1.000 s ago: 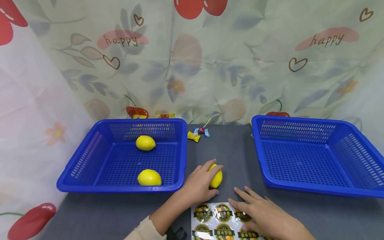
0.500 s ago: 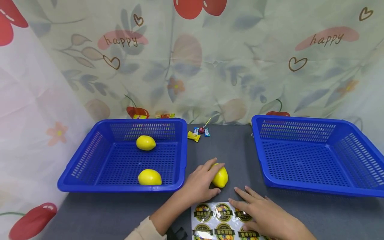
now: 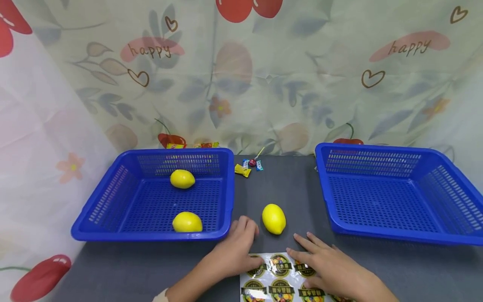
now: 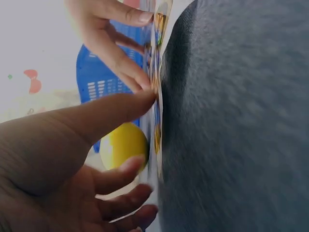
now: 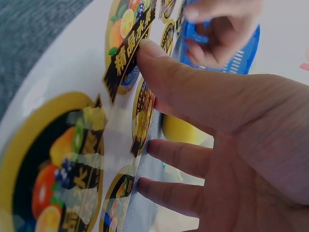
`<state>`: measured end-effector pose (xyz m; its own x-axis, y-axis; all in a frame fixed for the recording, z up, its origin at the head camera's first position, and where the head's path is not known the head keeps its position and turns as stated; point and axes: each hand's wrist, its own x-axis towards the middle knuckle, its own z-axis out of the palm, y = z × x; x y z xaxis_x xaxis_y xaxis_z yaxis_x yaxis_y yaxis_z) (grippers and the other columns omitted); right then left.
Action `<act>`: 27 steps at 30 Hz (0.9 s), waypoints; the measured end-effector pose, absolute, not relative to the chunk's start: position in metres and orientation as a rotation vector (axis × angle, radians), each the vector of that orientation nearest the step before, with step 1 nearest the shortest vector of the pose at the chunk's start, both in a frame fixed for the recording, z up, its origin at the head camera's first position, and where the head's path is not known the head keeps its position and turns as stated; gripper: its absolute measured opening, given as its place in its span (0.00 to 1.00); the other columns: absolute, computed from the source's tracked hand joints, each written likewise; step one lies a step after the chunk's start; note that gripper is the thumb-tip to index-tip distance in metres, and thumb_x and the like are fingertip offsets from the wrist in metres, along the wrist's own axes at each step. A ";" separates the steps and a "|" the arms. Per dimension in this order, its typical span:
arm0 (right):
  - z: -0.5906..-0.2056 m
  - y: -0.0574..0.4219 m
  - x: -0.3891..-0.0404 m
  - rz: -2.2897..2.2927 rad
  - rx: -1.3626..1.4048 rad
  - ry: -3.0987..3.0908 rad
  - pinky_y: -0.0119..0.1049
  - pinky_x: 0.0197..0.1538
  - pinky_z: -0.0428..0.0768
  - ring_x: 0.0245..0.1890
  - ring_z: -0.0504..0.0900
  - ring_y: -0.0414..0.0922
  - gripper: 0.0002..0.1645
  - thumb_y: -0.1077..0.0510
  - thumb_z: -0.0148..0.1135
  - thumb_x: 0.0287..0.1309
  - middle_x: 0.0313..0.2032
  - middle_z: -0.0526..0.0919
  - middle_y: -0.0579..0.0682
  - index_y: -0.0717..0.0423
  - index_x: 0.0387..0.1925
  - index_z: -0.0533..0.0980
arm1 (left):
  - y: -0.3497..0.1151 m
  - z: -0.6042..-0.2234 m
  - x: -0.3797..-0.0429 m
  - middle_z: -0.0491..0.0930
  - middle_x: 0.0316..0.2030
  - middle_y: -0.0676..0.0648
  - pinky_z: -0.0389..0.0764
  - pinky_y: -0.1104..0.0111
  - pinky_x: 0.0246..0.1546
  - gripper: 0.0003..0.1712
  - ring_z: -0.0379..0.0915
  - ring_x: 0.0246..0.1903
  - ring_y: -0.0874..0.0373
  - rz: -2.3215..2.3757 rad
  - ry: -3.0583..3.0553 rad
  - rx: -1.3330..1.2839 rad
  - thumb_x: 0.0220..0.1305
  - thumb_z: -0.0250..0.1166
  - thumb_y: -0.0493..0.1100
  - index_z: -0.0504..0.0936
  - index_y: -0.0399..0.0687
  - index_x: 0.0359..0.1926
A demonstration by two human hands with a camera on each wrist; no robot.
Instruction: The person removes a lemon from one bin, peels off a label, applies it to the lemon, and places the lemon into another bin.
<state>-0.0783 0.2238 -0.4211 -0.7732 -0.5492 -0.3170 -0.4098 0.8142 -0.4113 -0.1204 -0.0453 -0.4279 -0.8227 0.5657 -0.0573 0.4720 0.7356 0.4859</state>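
Observation:
A lemon (image 3: 273, 219) lies by itself on the dark table between two blue baskets. Left of it my left hand (image 3: 235, 247) is low over the table, fingers loosely bent and nothing in them, thumb over the corner of a sticker sheet (image 3: 271, 274). My right hand (image 3: 332, 264) rests flat with spread fingers on that sheet's right side, covering part of it. Round gold-and-black fruit stickers (image 5: 58, 164) show large in the right wrist view. In the left wrist view the lemon (image 4: 124, 146) appears behind the left thumb and fingers.
The left blue basket (image 3: 151, 237) holds two lemons (image 3: 183, 179). The right blue basket (image 3: 400, 237) shows a bare mesh floor. Several wrapped candies (image 3: 242, 170) and a lollipop (image 3: 253, 162) lie at the back, before a printed curtain (image 3: 264, 105).
My left hand has let go of the lemon and drawn back left and toward me, to the sticker sheet's corner. The lemon was first shifted slightly right. The right hand stays put.

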 end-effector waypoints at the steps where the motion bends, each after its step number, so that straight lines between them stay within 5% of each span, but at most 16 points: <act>1: -0.421 0.224 -0.078 -0.447 -0.717 2.573 0.78 0.50 0.66 0.72 0.56 0.67 0.42 0.44 0.74 0.54 0.74 0.61 0.55 0.36 0.70 0.70 | -0.051 -0.428 -0.117 0.64 0.41 0.52 0.72 0.68 0.39 0.31 0.62 0.41 0.57 0.677 2.716 0.816 0.48 0.80 0.54 0.71 0.50 0.45; 6: -0.421 0.224 -0.078 -0.433 -0.714 2.578 0.78 0.50 0.66 0.72 0.56 0.67 0.42 0.44 0.74 0.54 0.74 0.61 0.55 0.36 0.70 0.70 | -0.067 -0.430 -0.111 0.63 0.32 0.57 0.69 0.72 0.29 0.23 0.60 0.33 0.62 0.694 2.651 0.830 0.46 0.80 0.56 0.74 0.56 0.33; 20: -0.422 0.221 -0.078 -0.439 -0.695 2.578 0.78 0.51 0.65 0.72 0.56 0.66 0.42 0.43 0.74 0.54 0.74 0.61 0.54 0.35 0.70 0.70 | -0.069 -0.430 -0.113 0.65 0.28 0.59 0.65 0.71 0.35 0.20 0.60 0.33 0.62 0.686 2.638 0.913 0.49 0.79 0.53 0.73 0.58 0.31; 27: -0.421 0.221 -0.076 -0.449 -0.718 2.589 0.78 0.51 0.66 0.72 0.56 0.67 0.42 0.44 0.74 0.54 0.74 0.61 0.55 0.37 0.70 0.70 | -0.072 -0.428 -0.115 0.71 0.23 0.59 0.69 0.75 0.29 0.15 0.64 0.24 0.69 0.832 2.508 0.982 0.55 0.76 0.44 0.75 0.54 0.31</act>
